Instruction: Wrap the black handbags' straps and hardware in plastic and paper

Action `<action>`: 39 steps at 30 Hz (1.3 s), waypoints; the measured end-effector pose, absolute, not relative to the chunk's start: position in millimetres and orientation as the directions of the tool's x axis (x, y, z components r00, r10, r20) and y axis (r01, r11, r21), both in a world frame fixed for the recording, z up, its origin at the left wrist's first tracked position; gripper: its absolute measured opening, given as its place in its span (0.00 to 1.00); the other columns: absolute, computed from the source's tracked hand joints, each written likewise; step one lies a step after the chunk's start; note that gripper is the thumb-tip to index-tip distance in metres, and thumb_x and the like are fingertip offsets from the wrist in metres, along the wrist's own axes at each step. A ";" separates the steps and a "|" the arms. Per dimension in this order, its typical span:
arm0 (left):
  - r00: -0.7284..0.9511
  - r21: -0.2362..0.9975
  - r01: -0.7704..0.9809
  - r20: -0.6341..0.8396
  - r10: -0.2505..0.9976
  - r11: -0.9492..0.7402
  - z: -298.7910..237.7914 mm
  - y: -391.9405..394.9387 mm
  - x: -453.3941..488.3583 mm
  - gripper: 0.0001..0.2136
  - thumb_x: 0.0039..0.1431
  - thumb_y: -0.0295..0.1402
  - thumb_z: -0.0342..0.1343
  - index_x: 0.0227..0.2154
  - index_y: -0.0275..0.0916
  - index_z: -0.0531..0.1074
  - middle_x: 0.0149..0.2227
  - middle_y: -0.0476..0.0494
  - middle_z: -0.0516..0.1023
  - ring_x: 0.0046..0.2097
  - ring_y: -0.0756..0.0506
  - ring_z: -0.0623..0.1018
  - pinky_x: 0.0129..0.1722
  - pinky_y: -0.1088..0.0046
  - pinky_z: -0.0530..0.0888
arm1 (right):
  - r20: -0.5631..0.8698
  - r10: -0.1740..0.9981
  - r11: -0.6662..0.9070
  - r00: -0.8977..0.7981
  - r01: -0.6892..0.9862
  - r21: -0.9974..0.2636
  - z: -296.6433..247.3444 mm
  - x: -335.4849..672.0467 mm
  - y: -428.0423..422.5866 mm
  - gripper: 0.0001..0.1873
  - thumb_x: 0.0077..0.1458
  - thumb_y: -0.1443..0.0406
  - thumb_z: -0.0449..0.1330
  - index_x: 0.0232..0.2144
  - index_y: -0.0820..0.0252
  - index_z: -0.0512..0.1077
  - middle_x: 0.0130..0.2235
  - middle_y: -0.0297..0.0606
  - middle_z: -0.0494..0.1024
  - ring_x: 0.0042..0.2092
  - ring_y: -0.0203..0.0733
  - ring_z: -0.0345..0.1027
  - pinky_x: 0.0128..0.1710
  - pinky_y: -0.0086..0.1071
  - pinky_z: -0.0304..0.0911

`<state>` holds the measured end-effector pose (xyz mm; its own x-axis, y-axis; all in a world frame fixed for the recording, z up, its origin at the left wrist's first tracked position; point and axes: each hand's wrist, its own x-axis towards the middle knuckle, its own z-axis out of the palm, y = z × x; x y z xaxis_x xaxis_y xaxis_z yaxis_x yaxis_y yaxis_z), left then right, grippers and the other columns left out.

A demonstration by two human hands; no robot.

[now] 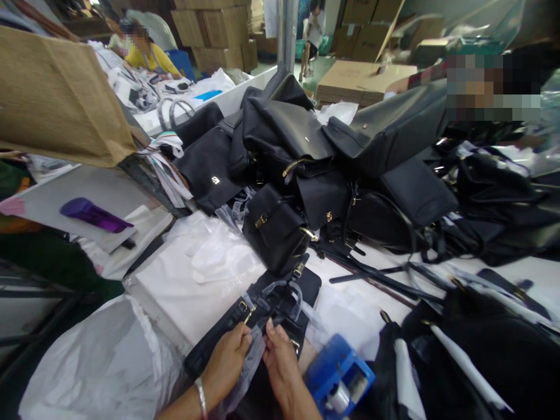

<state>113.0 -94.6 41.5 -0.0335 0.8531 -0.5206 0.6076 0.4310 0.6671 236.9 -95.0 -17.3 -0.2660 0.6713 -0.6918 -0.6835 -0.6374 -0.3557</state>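
Observation:
A black handbag (311, 287) with gold buckles and a gold zip pull lies on the white table right in front of me. Clear plastic film (252, 360) runs between my two hands, over the near side of this bag. My left hand (225, 354), with a bangle at the wrist, is closed with thumb and fingertips on the film, close to the zip pull. Opposite it, my right hand (279, 350) pinches the film's other edge. More thin wrapping (297, 297) loops over the bag's handle. To the right stands a blue tape dispenser (335, 373) with a pale roll.
Black bags (284, 128) are heaped beyond my hands, and further black bags (494, 338) stand at the right. A white plastic sack (100, 361) bulges at the lower left. Cardboard boxes (214, 29) and a person in yellow (153, 58) are in the background.

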 end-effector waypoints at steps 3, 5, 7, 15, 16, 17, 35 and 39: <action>-0.041 0.673 0.590 -0.526 0.849 0.446 36.9 -94.3 112.7 0.10 0.61 0.35 0.43 0.26 0.41 0.63 0.26 0.49 0.70 0.31 0.46 0.71 0.32 0.71 0.64 | -0.680 0.659 -0.694 -0.320 -0.607 -0.387 -19.5 246.4 -95.3 0.20 0.49 0.50 0.65 0.37 0.58 0.72 0.35 0.36 0.78 0.32 0.37 0.70 0.31 0.29 0.64; -0.053 0.682 0.558 -0.539 0.841 0.473 35.4 -93.5 111.1 0.11 0.60 0.37 0.44 0.24 0.41 0.62 0.25 0.50 0.68 0.30 0.46 0.70 0.31 0.71 0.64 | -0.686 0.651 -0.743 -0.324 -0.456 -0.490 -20.6 258.2 -93.6 0.22 0.48 0.47 0.63 0.34 0.58 0.72 0.31 0.35 0.76 0.28 0.37 0.68 0.28 0.29 0.63; -0.072 0.685 0.492 -0.583 0.809 0.537 34.3 -92.8 109.5 0.13 0.59 0.40 0.45 0.23 0.41 0.60 0.23 0.51 0.66 0.29 0.47 0.70 0.29 0.72 0.64 | -0.672 0.697 -0.715 -0.251 -0.174 -0.677 -17.7 273.6 -90.0 0.22 0.49 0.45 0.61 0.27 0.58 0.71 0.25 0.34 0.73 0.24 0.38 0.66 0.24 0.30 0.61; -0.060 0.614 0.316 -0.748 0.661 0.723 31.5 -89.6 107.6 0.20 0.56 0.55 0.45 0.26 0.41 0.61 0.17 0.53 0.68 0.16 0.52 0.64 0.16 0.78 0.55 | -0.052 0.959 0.015 -0.279 0.232 -0.973 9.7 297.8 -46.5 0.19 0.57 0.70 0.51 0.48 0.49 0.72 0.52 0.39 0.72 0.52 0.46 0.65 0.49 0.38 0.63; -0.061 0.625 0.325 -0.735 0.675 0.710 32.5 -88.4 107.5 0.20 0.56 0.55 0.45 0.25 0.41 0.61 0.17 0.53 0.69 0.16 0.52 0.64 0.16 0.78 0.55 | -0.022 0.937 0.046 -0.349 0.184 -0.982 6.9 294.1 -39.9 0.23 0.56 0.72 0.49 0.50 0.47 0.71 0.55 0.38 0.70 0.55 0.45 0.64 0.49 0.38 0.64; -0.061 0.641 0.335 -0.717 0.695 0.691 33.8 -87.1 107.3 0.20 0.56 0.54 0.45 0.25 0.41 0.61 0.17 0.53 0.70 0.16 0.52 0.64 0.16 0.78 0.56 | -0.008 0.914 0.063 -0.405 0.160 -0.985 2.6 290.3 -33.8 0.25 0.56 0.74 0.48 0.50 0.47 0.71 0.56 0.37 0.69 0.55 0.44 0.64 0.48 0.37 0.65; -0.069 0.600 0.230 -0.775 0.628 0.766 19.6 -48.5 117.5 0.14 0.56 0.47 0.49 0.29 0.40 0.60 0.19 0.47 0.77 0.19 0.47 0.75 0.18 0.75 0.67 | 0.020 0.828 0.256 -0.560 0.347 -0.902 -15.4 278.9 -17.6 0.23 0.54 0.77 0.49 0.48 0.54 0.70 0.48 0.42 0.75 0.48 0.46 0.69 0.48 0.36 0.62; -0.065 0.583 0.248 -0.787 0.613 0.774 17.0 -40.9 118.9 0.14 0.55 0.47 0.49 0.29 0.41 0.60 0.19 0.47 0.77 0.19 0.47 0.75 0.17 0.76 0.67 | -0.043 0.860 0.231 -0.509 0.463 -0.856 -22.6 290.5 4.2 0.22 0.52 0.77 0.52 0.45 0.54 0.72 0.48 0.42 0.74 0.50 0.47 0.66 0.50 0.39 0.59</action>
